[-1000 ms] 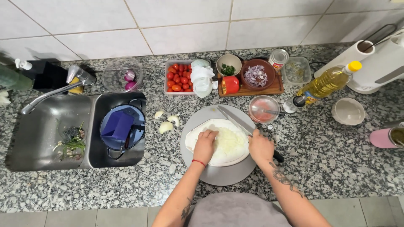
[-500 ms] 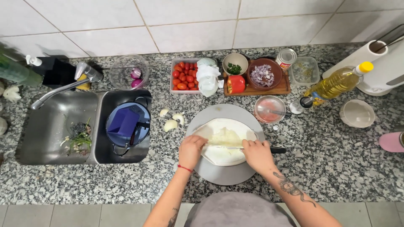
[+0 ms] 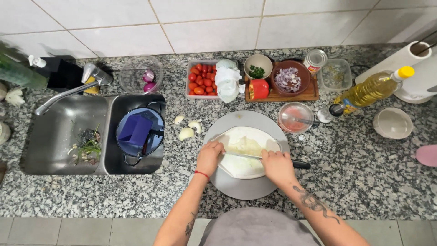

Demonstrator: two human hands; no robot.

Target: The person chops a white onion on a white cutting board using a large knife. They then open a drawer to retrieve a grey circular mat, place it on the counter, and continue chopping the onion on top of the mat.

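Far left there's a steel sink [image 3: 63, 136] with some green scraps in the basin, and a pot [image 3: 139, 132] sitting in the smaller basin next to it. A few onion pieces [image 3: 187, 128] lie loose on the granite counter [image 3: 364, 182] just left of the round grey board [image 3: 246, 191]. On that board sits the white fish fillet [image 3: 246, 152]. The left hand [image 3: 209, 157] presses flat on the fillet's left edge, fingers closed down on it. The knife [image 3: 255, 156] lies across the middle of the fillet, blade running left to right, and the right hand [image 3: 277, 166] is wrapped tight around its handle at the fillet's right edge. Behind the board there's a tray of cherry tomatoes [image 3: 200, 78], further right a bottle of oil [image 3: 373, 89].
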